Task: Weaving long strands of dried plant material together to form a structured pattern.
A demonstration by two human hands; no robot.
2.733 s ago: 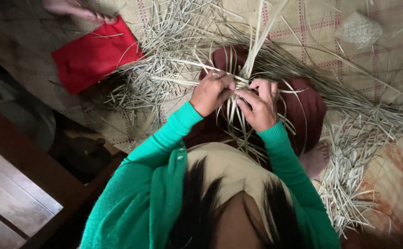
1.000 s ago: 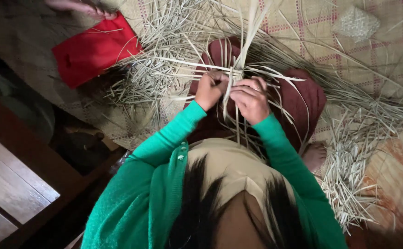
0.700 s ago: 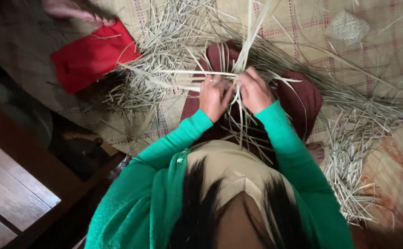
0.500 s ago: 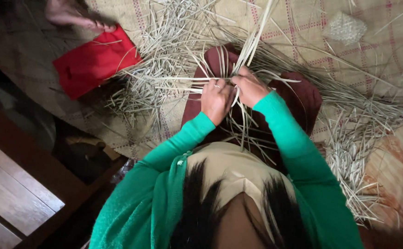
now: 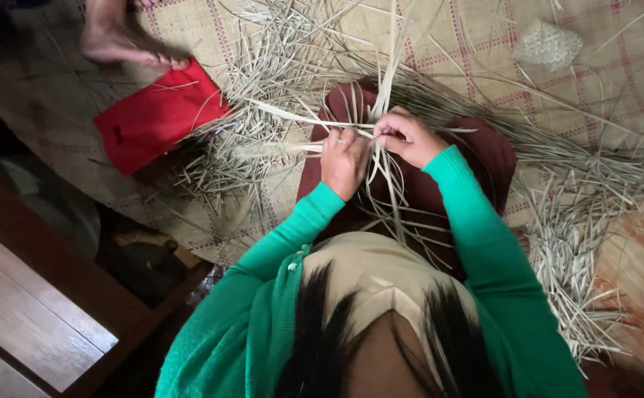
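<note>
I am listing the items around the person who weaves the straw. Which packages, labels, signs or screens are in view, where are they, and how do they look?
Red flat pouch or bag: on the woven mat, upper left, beside a bare foot; roughly rectangular, plain red.
No labels, signs or screens can be seen.

Pale dried palm-leaf strips (image 5: 382,158) cross over the maroon lap, some running flat sideways, others rising upright; loose ends fan outward.
</note>
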